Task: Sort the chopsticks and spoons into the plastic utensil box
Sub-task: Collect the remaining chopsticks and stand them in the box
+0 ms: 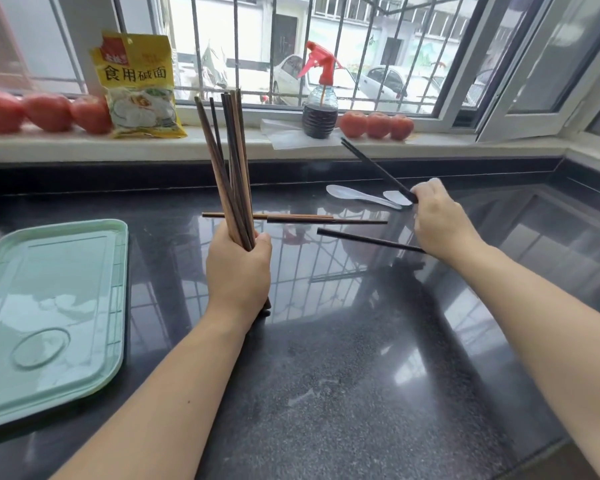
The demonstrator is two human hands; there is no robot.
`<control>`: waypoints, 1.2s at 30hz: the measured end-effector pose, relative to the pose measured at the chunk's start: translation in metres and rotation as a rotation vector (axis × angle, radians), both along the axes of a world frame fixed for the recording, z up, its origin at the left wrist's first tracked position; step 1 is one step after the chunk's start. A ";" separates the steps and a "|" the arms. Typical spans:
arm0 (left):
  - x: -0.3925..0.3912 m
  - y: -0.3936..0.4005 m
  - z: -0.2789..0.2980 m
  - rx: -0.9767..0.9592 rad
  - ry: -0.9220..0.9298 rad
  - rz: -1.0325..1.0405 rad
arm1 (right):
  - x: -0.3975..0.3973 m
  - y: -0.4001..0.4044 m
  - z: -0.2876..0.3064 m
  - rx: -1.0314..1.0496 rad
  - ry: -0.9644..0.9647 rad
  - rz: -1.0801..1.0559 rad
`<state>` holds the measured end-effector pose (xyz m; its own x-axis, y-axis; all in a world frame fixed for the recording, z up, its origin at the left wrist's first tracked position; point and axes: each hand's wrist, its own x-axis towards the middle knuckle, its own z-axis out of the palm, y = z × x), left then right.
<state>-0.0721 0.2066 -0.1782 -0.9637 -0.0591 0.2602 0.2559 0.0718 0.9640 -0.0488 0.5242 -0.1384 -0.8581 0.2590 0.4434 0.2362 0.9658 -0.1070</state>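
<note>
On the black polished stone counter [326, 375], items as follows.

Left hand [238, 271]: fist clenched round a bundle of brown wooden chopsticks [229, 161], held roughly upright with the tips fanning out toward the window; lower ends show just below the hand, at or near the counter.

Right hand [440, 223]: fingers pinch one end of a black chopstick [374, 168], which slants up and away to the left, its far end clear of the counter.

Loose chopsticks on the counter, between the two hands: two brown chopsticks [291, 218], lying nearly level and overlapping end to end, passing behind the held bundle; one further black chopstick [368, 240], lying nearer, its right end hidden behind the right wrist.

White plastic spoons [357, 195]: two seen, lying on the counter just beyond the right hand, the second partly hidden by the fingers.

Mint-green plastic utensil box [49, 317]: flat on the counter at far left, well apart from the loose utensils, its lid on; contents cannot be seen.

Windowsill: yellow packet of edible alkali powder [139, 84], leaning upright; spray bottle [321, 102] with red trigger head and dark liquid; tomatoes [376, 124] in two rows, one at either side.
</note>
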 end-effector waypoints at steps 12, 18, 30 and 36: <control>0.001 -0.012 0.005 0.304 -0.120 -0.021 | -0.022 -0.086 -0.005 -0.353 -0.392 -0.387; -0.006 -0.015 0.003 0.485 -0.174 0.070 | 0.002 -0.063 -0.001 -0.251 -0.539 -0.605; -0.005 -0.012 0.001 0.437 -0.153 0.032 | 0.017 -0.058 0.016 -0.426 -0.206 -0.496; -0.008 -0.012 0.000 0.416 -0.154 0.032 | -0.014 -0.109 0.017 -0.260 -0.099 -0.231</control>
<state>-0.0800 0.1950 -0.1780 -0.9854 -0.1585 0.0620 0.1113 -0.3251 0.9391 -0.0630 0.4150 -0.1215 -0.7994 0.5441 0.2548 0.4666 0.8294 -0.3072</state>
